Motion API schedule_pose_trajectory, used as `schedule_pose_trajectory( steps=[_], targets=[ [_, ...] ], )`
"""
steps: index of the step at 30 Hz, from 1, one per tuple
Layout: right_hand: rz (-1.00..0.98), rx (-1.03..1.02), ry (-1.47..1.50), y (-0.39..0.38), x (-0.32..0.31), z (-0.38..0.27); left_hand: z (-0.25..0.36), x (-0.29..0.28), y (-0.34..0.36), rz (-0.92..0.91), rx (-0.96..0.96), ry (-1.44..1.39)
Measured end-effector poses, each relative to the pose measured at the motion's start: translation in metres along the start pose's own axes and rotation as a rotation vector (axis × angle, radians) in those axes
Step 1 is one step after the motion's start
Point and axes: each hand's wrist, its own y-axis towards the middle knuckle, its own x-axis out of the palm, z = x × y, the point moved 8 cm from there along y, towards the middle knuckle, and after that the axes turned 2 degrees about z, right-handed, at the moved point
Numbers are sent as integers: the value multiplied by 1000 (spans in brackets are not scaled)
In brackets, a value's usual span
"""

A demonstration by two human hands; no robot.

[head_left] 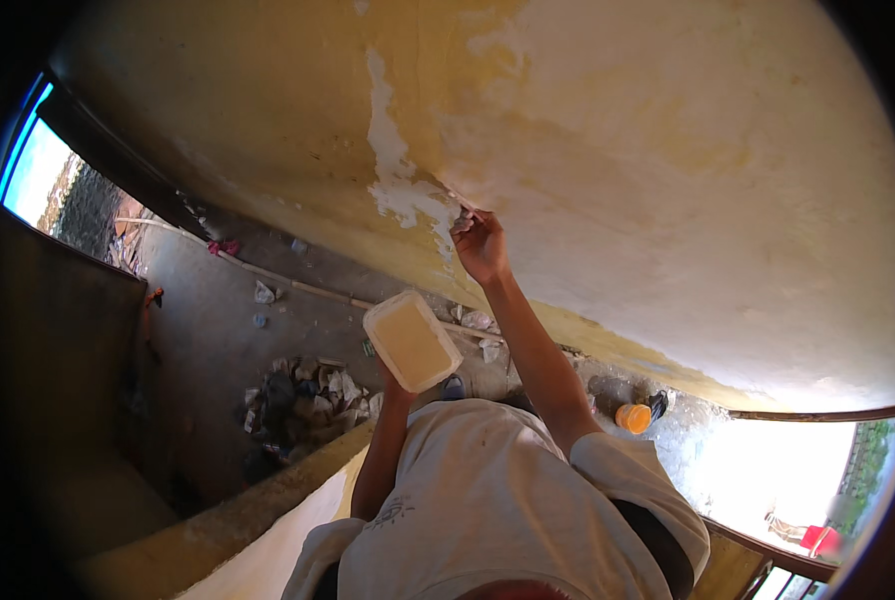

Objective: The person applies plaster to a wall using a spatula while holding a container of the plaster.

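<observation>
My left hand [398, 388] grips a rectangular whitish plastic tub [455, 357] by its near side, mostly hidden under it. The tub's inside looks pale cream; whether that is a filling or its bottom I cannot tell. My right arm reaches up to the wall [648, 200], and my right hand [481, 247] is closed around a thin, pale, flat-edged tool [460, 197] that meets the wall surface. Much of the tool is hidden by the fingers. Just left of it runs an irregular whitish patch [396, 180] on the yellowish wall.
A long pole [298, 284] lies on the floor along the wall's foot. Rubbish is heaped [313, 405] at left, beside a low yellowish ledge [268, 487]. An orange container [634, 418] stands to the right. Bright openings show at far left and lower right.
</observation>
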Motion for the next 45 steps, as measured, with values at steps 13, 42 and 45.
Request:
schedule_pose_trajectory(
  steps=[13, 42, 45],
  targets=[
    [-591, -405, 390, -217, 206, -222, -28, 119, 22, -397, -353, -240],
    [-256, -359, 237, -149, 95, -180, -83, 37, 36, -61, -340, -152],
    [-437, -376, 306, -213, 146, -235, -100, 64, 40, -108, -381, -172]
  ],
)
